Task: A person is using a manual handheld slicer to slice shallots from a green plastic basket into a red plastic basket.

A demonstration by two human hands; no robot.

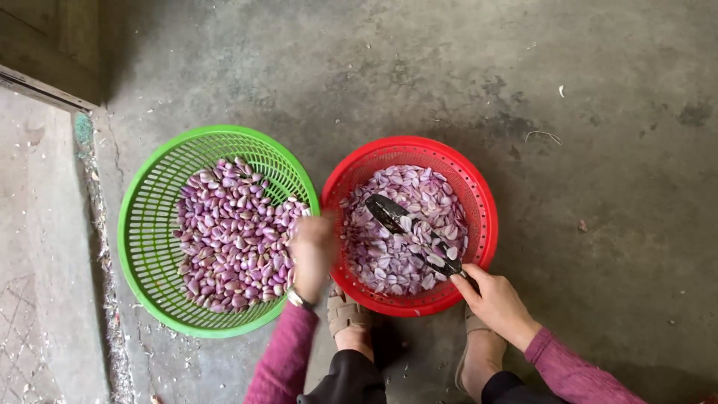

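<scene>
Down at the bottom edge we see our own knees in dark trousers and two feet in pale sandals (345, 314) planted on the concrete floor (598, 150). Both our arms wear magenta sleeves (284, 359), and a watch (299, 300) sits on the left wrist.

Our right hand (493, 299) rests at the near rim of the red basket (485, 217), its grip closed around the handle end of a dark knife (415, 233). The blade reaches up and to the left across the heap of pale purple peelings and cut pieces (396, 254) that fill this basket, with a few scraps stuck to the blade.

Our left hand (313, 251) is blurred with motion, right where the two baskets meet, over the right rim of the green basket (142, 224). We cannot tell whether its grip is spread or pinching anything.

The green basket sits just left of the red one, rims touching or nearly so, and it holds a pile of purple shallot cloves (232, 239).

Farther out, the grey floor is stained and scattered with small scraps (561, 91). Along the left runs a raised concrete ledge (52, 247) with litter caught along its edge.
</scene>
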